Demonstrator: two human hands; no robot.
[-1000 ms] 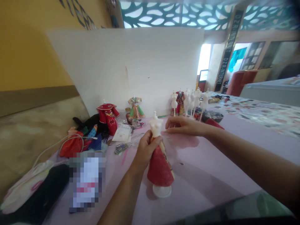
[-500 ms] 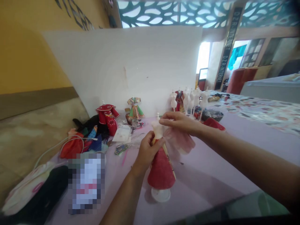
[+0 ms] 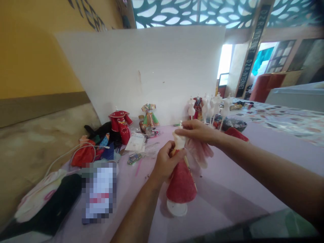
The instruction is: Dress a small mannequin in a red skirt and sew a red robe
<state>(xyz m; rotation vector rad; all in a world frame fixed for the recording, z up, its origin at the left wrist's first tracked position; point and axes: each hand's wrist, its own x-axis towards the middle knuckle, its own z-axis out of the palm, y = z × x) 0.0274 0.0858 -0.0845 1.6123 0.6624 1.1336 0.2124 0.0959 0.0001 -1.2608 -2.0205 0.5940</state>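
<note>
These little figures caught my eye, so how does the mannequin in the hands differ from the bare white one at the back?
The held mannequin wears a red flared skirt; the bare white mannequin shows only its plain body. The left hand grips the held one, while the bare one stands untouched on the table. Both have white headless torsos.

A black pillar banner (image 3: pixel 251 50) reads, apparently, "DZR INTERNET".

Left hand (image 3: pixel 167 162) curled, right hand (image 3: pixel 197 132) pinching
</note>
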